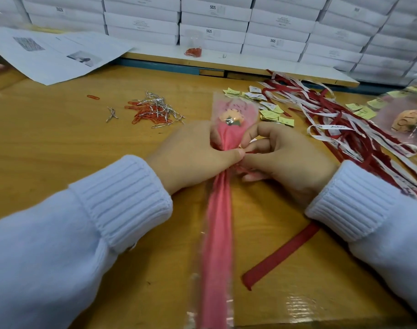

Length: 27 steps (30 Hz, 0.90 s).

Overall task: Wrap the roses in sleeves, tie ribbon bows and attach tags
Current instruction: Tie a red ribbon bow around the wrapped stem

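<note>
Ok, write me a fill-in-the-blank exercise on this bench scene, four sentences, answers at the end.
The ribbon running under the right hand is dark ___.
The paper clips lie to the ___ of the wrapped rose.
The left hand grips the rose's neck; its cuff is ribbed ___ knit.
The tags near the rose are mostly ___.
Missing words: red, left, white, yellow.

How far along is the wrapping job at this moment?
Done: the rose is inside its pink sleeve, and another sleeved rose lies at the right edge. In hand: the left hand pinches the sleeve's neck while the right hand works a red ribbon there. Left: no bow shows yet, and no tag is attached; yellow tags lie loose beyond.
</note>
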### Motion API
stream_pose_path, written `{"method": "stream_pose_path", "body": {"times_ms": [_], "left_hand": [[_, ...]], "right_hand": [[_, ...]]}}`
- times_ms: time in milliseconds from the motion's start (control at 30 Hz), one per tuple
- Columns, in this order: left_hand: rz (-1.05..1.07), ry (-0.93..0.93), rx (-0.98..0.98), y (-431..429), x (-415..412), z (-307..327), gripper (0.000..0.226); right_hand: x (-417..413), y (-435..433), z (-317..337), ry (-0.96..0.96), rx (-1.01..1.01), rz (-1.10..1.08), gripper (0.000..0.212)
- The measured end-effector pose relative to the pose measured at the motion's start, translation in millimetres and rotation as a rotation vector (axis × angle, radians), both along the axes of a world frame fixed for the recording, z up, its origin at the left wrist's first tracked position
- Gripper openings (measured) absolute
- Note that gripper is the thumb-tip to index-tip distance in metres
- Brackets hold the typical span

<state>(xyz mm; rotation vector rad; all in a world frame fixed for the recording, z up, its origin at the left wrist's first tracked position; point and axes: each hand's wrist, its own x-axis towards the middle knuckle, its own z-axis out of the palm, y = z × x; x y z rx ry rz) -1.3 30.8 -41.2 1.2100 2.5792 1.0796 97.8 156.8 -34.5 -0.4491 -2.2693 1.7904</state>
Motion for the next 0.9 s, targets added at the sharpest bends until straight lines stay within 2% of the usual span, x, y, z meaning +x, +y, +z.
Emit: {"method": "stream_pose_path", "body": {"times_ms": [167, 400, 533, 667, 767, 900], "left_hand": [[-0.064, -0.024, -0.114, -1.2, -0.2, 1.7, 0.038], [-0.057, -0.041, -0.132, 0.2, 1.5, 1.2, 0.036], [-0.041, -0.034, -0.072, 2.6, 2.1, 1.1, 0.023], [-0.008, -0.252, 0.033, 2.6, -3.9, 3.9, 0.03], [-0.024, -0.455, 0.044, -1.5, -3.5, 5.7, 0.02], [-0.04, -0.55, 0.049, -4.1, -3.2, 7.7, 0.015]], "right_hand": [[-1.0, 2.1, -0.4, 0.013, -0.004, -0.048, 0.019], [-3.8, 6.8, -2.0, 0.005, 0.057, -0.146, 0.017], [-4.5, 6.0, -3.1, -0.005, 0.036, -0.11, 0.016], [-4.5, 6.1, -2.4, -0.017, 0.059, -0.084, 0.013], [-4.4, 5.9, -2.3, -0.023, 0.09, -0.069, 0.008], [-3.9, 5.1, -2.8, -0.016, 0.116, -0.069, 0.007]]}}
